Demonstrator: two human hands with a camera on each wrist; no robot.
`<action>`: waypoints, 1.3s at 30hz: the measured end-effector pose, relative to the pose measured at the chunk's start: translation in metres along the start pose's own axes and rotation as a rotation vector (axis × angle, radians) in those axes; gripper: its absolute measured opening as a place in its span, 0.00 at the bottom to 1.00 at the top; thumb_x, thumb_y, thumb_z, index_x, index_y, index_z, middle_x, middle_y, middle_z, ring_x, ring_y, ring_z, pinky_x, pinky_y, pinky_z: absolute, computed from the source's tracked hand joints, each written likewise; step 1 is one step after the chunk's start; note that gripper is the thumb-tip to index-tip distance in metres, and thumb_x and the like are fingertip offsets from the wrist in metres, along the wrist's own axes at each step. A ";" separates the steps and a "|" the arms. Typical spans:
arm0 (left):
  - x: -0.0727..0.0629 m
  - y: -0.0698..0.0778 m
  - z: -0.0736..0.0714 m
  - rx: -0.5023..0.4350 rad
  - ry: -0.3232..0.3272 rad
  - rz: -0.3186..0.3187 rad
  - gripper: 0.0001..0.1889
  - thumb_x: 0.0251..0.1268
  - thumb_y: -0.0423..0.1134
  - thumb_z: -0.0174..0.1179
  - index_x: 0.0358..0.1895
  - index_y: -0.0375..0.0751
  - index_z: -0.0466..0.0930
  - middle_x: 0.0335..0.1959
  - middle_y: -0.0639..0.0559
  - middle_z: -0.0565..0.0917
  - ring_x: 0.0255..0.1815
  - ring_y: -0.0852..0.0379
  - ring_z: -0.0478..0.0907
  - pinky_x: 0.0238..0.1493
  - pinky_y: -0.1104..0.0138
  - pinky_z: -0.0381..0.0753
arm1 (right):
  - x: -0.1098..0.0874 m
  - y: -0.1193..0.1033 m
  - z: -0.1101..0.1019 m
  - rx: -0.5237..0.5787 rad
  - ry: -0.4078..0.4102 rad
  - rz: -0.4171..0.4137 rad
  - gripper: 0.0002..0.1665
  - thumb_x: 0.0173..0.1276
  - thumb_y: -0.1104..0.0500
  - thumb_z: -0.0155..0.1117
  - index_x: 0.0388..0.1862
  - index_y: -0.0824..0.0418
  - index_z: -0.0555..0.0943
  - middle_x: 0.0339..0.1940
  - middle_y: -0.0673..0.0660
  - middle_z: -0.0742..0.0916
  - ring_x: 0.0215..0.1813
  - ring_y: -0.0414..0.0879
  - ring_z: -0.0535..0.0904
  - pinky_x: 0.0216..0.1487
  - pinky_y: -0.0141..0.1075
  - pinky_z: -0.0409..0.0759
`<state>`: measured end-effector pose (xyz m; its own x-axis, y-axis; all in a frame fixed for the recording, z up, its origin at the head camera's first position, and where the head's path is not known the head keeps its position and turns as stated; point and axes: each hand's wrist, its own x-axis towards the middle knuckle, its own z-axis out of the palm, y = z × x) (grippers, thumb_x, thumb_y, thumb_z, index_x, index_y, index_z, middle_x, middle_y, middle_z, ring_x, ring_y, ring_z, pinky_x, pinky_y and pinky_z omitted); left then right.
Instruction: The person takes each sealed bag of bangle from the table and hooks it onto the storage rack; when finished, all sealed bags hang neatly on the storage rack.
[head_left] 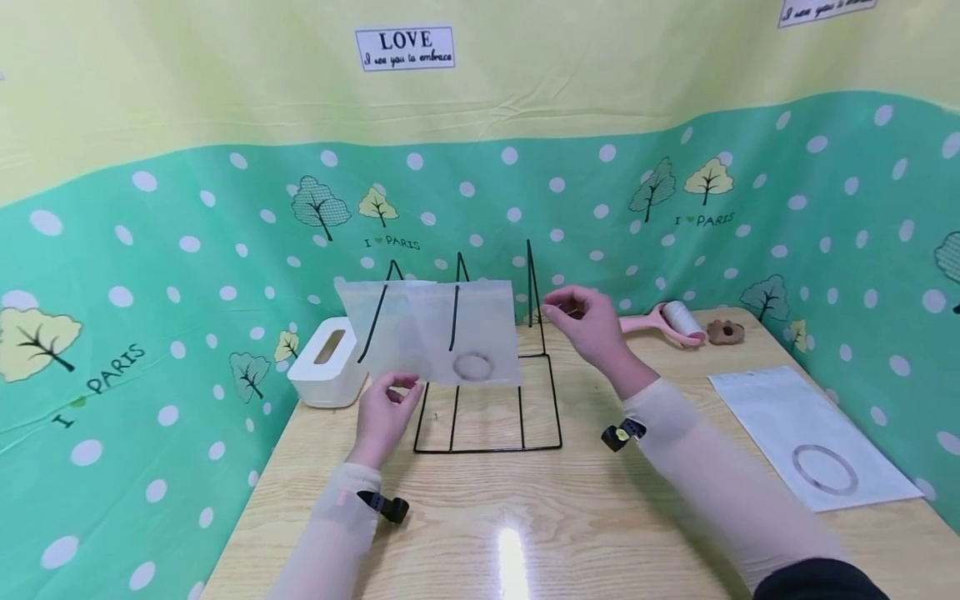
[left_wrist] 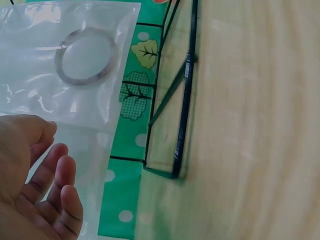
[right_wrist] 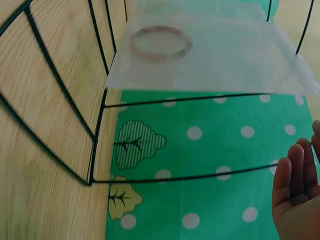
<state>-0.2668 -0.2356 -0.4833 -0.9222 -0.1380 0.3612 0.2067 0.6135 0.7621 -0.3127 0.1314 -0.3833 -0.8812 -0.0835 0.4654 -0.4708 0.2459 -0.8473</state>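
Note:
A black wire rack [head_left: 558,408] stands on the wooden table. Two overlapping translucent plastic bags [head_left: 483,321] sit between its left and middle upright wires. A pale bangle [head_left: 473,367] shows through the lower part of one bag, and again in the left wrist view as a bangle [left_wrist: 87,56]. My left hand [head_left: 386,417] is right at the bags' lower left edge, fingers loosely bent and nothing gripped. Beside the rack's right upright, my right hand [head_left: 592,327] is raised with loosely curled fingers. The right wrist view shows those fingers [right_wrist: 296,172] apart from the bag.
On the right of the table lies another bag [head_left: 795,417] with a bangle in it. Behind are a pink-handled lint roller [head_left: 678,325] and a small brown object [head_left: 725,332]. A white tissue box [head_left: 327,375] stands left of the rack, and a patterned curtain [head_left: 525,192] encloses the table.

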 end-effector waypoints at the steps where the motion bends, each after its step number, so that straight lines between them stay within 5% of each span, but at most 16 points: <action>1: -0.002 -0.001 -0.001 0.001 -0.008 -0.002 0.08 0.71 0.39 0.70 0.49 0.44 0.88 0.43 0.52 0.87 0.34 0.53 0.82 0.34 0.64 0.81 | -0.002 0.000 -0.004 -0.008 0.000 0.001 0.15 0.74 0.50 0.72 0.51 0.58 0.88 0.44 0.56 0.87 0.43 0.52 0.81 0.39 0.36 0.79; 21: -0.027 -0.023 -0.012 -0.055 -0.170 -0.077 0.17 0.69 0.39 0.72 0.58 0.40 0.84 0.51 0.44 0.85 0.42 0.51 0.82 0.43 0.62 0.83 | -0.035 0.012 -0.094 -0.208 0.016 0.026 0.15 0.74 0.51 0.71 0.53 0.58 0.87 0.46 0.57 0.88 0.44 0.47 0.81 0.41 0.30 0.79; 31: -0.036 -0.025 -0.014 0.012 -0.314 -0.147 0.28 0.66 0.44 0.75 0.66 0.41 0.78 0.62 0.45 0.80 0.52 0.49 0.80 0.45 0.59 0.81 | -0.043 0.020 -0.131 -0.312 0.043 0.096 0.21 0.75 0.45 0.70 0.55 0.58 0.86 0.50 0.57 0.86 0.47 0.46 0.79 0.41 0.28 0.78; 39: -0.037 -0.033 -0.012 0.020 -0.349 -0.152 0.32 0.64 0.43 0.77 0.69 0.40 0.76 0.58 0.46 0.82 0.46 0.52 0.78 0.45 0.61 0.77 | -0.051 0.041 -0.161 -0.363 0.133 0.114 0.22 0.76 0.45 0.68 0.57 0.59 0.86 0.49 0.57 0.86 0.43 0.40 0.78 0.36 0.28 0.76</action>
<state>-0.2358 -0.2602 -0.5154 -0.9984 0.0427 0.0378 0.0561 0.6218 0.7811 -0.2802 0.3009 -0.4002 -0.9023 0.0835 0.4230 -0.3036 0.5735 -0.7609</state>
